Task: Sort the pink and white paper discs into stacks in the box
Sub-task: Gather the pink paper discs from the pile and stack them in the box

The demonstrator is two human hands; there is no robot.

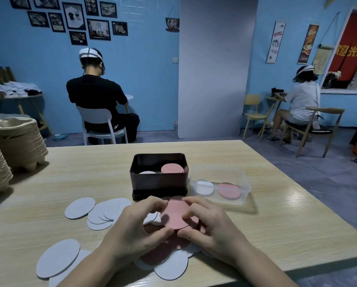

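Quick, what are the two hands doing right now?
Left hand: closed, pinching the pink discs.
Right hand: closed, pinching the same pink discs from the other side.

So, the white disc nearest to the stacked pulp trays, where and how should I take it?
Take the white disc at its left rim, coming from the left and above. It lies flat and thin on the table, so a fingertip probably must lift the edge; its right side meets the fanned white discs.
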